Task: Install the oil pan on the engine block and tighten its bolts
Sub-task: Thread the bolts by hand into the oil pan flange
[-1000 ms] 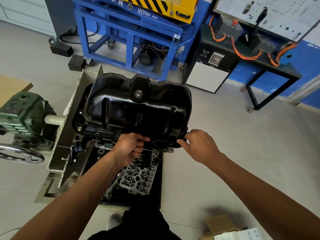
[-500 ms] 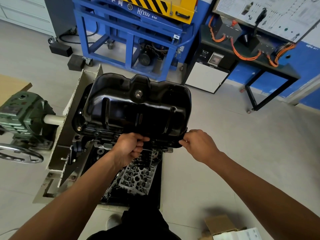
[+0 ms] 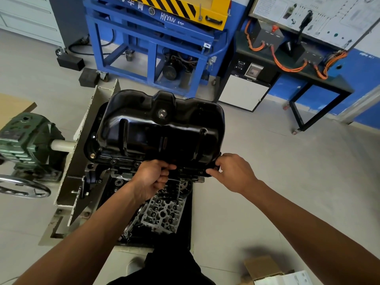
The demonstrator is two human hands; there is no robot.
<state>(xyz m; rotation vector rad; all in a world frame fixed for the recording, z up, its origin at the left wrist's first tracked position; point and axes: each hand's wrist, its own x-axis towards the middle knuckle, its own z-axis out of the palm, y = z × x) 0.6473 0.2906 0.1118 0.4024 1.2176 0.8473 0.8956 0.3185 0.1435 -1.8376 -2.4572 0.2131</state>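
Grey workshop floor (image 3: 277, 171) around, the oil pan (image 3: 160, 130) above both grips has not shifted; left hand (image 3: 151, 178) and right hand (image 3: 233, 171) still clutch its flange, likely aligning it.

A blue cart (image 3: 152, 48) with a yellow striped top stands at the back beside a black bench (image 3: 337, 85) strung with orange cables (image 3: 287, 67) — green gearbox (image 3: 28, 138) at left, cardboard box (image 3: 261, 267) bottom right.
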